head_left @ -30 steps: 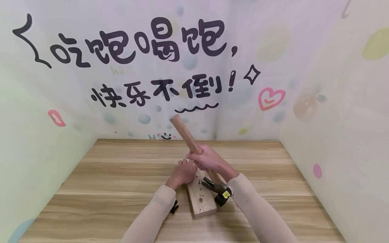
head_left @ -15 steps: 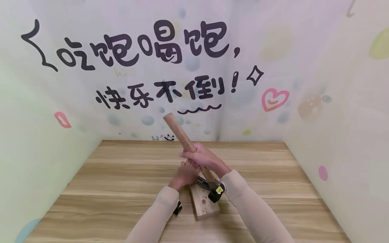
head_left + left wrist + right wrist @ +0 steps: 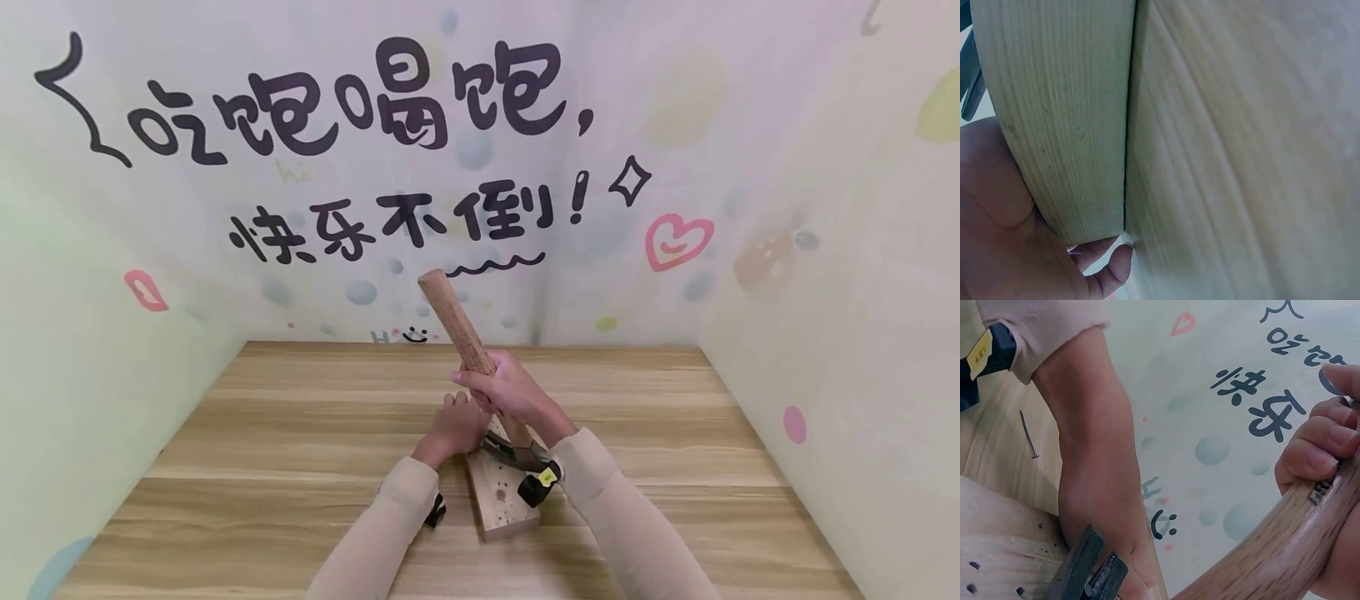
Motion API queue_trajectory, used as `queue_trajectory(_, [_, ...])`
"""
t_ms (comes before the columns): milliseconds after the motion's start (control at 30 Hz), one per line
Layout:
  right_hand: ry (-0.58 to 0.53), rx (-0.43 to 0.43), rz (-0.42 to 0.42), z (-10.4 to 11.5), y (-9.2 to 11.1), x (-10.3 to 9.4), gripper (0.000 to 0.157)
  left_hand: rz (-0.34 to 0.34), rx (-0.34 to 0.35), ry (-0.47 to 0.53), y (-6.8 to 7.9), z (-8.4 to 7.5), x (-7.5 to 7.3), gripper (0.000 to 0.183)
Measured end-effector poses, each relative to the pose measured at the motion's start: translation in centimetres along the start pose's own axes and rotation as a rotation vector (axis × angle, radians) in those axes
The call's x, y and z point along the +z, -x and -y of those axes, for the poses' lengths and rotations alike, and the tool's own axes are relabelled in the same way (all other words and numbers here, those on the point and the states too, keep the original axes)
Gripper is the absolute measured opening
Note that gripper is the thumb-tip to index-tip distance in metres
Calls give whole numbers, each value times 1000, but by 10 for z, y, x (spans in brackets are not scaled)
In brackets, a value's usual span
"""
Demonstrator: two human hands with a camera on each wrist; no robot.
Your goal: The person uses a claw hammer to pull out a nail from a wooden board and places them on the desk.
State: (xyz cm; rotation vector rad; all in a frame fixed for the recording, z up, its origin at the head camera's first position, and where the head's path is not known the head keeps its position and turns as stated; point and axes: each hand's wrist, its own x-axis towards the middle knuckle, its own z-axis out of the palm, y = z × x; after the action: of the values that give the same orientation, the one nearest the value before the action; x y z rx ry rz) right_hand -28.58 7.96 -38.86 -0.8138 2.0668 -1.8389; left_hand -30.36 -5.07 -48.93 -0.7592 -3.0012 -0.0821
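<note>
Leftward over the block (image 3: 501,500), the hammer's (image 3: 457,321) claw (image 3: 508,452) has shifted since 1 second ago. Above it, the right hand (image 3: 512,390) grips the handle. The left hand (image 3: 457,423) clasps the block's far end, hiding it from the head view. Whether claw touches block cannot be told. 1 nail (image 3: 1029,439) lies near the block.

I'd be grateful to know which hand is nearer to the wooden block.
Left. The left hand holds the wooden block; the right hand grips the hammer handle above it.
</note>
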Motion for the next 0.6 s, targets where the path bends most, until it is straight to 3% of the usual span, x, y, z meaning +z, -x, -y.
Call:
queue_trajectory(333, [-18,-19,-20,0,1,2,21,-11,-5,13,2,-1,-3,31])
queue_trajectory(600, [-15,-18,-32,-1,2,2,21,-1,-42,82,1,-2,-3,33])
